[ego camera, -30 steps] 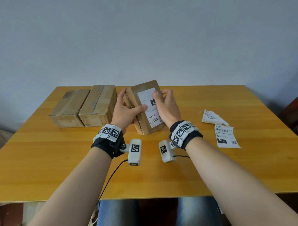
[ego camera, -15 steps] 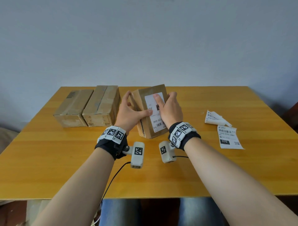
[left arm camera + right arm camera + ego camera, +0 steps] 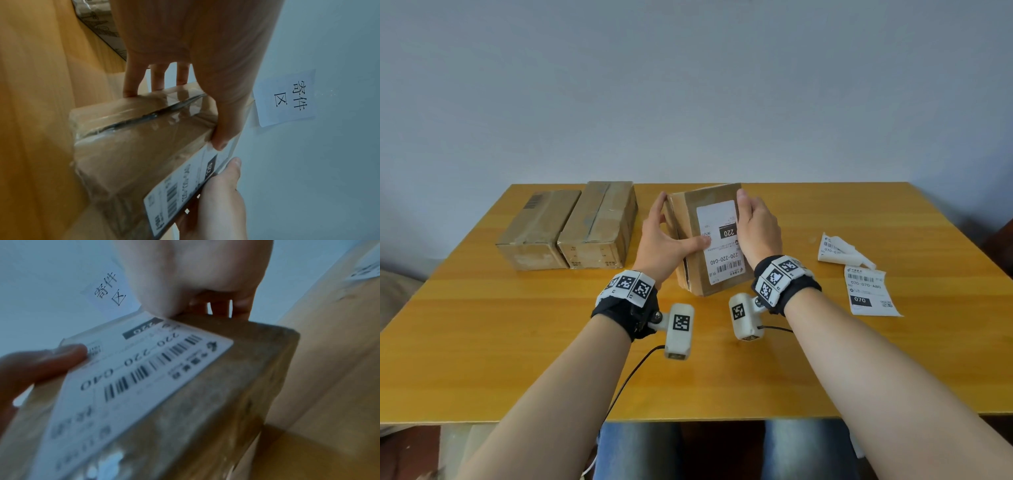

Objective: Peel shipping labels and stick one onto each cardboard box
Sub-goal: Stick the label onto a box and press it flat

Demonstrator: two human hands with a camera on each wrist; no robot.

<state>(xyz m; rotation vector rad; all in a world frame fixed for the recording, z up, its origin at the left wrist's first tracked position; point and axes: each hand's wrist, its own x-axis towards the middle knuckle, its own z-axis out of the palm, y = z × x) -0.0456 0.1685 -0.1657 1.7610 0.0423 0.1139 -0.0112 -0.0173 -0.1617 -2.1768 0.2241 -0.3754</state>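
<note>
A taped cardboard box (image 3: 690, 270) stands tilted on its near end on the table, its broad face toward me. A white shipping label (image 3: 719, 240) marked 220 is stuck on that face. My left hand (image 3: 664, 240) grips the box's left side, thumb lying on the label's left edge (image 3: 221, 142). My right hand (image 3: 756, 226) grips the right side, palm over the label's right edge, fingers behind the box (image 3: 205, 386). Two more cardboard boxes (image 3: 537, 233) (image 3: 599, 226) lie side by side at the left, no label seen on their tops.
A flat label sheet marked 070 (image 3: 868, 291) lies on the wooden table (image 3: 517, 342) at the right, with crumpled backing paper (image 3: 842, 251) just behind it. A paper sign (image 3: 285, 97) is stuck on the wall behind the table.
The box has tipped more upright and shifted slightly right. My right hand slid from pressing the label's middle to gripping the box's right side; the left hand keeps its hold.
</note>
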